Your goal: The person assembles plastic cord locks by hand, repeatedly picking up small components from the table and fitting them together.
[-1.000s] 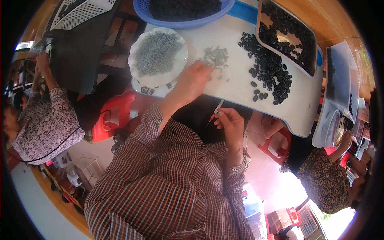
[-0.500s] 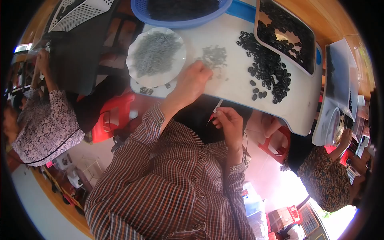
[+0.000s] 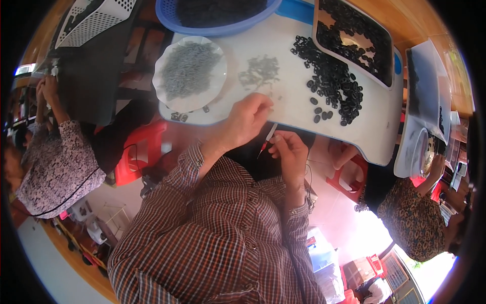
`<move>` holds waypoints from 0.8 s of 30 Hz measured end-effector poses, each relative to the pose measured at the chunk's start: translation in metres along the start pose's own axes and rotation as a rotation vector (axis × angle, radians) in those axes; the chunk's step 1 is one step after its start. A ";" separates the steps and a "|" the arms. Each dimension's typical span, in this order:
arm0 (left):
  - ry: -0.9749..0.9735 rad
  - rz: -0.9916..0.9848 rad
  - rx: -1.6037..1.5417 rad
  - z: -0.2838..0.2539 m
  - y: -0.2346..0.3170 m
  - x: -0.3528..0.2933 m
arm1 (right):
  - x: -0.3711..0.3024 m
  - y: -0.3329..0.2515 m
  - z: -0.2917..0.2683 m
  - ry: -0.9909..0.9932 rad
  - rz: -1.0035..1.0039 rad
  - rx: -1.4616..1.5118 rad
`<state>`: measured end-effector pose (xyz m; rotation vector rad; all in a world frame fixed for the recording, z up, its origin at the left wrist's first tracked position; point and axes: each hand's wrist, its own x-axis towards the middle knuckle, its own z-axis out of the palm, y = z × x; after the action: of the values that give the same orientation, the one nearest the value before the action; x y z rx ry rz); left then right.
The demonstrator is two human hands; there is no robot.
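Fingers pinched together, my left hand (image 3: pixel 249 119) is at the table's near edge; whatever it may hold is too small to make out. Just right of it and lower, my right hand (image 3: pixel 291 152) is closed on a thin pointed tool (image 3: pixel 266 140) with a white and red body, its fine tip pointing down toward me. Beyond my left hand, a small heap of grey bits (image 3: pixel 259 71) lies on the white table (image 3: pixel 288 109). A scalloped white plate (image 3: pixel 220 81) to the left is heaped with thin grey pins (image 3: pixel 188 68).
Many black oval pieces (image 3: pixel 336 83) spread over the table's right side, beside a white-rimmed tray (image 3: pixel 357 69) of similar pieces. A blue basket (image 3: pixel 212 31) stands at the back. Co-workers sit left (image 3: pixel 63 167) and right (image 3: pixel 412 218), near red stools (image 3: pixel 134 157).
My left hand has drawn back from the grey heap to the table edge, nearer my right hand. My right hand keeps the tool with little movement. The view has shifted slightly.
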<state>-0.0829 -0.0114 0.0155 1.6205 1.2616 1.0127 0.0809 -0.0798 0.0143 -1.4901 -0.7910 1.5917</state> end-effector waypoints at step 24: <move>-0.367 -0.476 -0.737 0.018 -0.002 -0.011 | 0.001 -0.010 -0.002 0.118 -0.255 -0.077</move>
<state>-0.0685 -0.0240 0.0062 0.8274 0.8174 0.7083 0.0845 -0.0742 0.0217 -1.4586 -0.9427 1.2857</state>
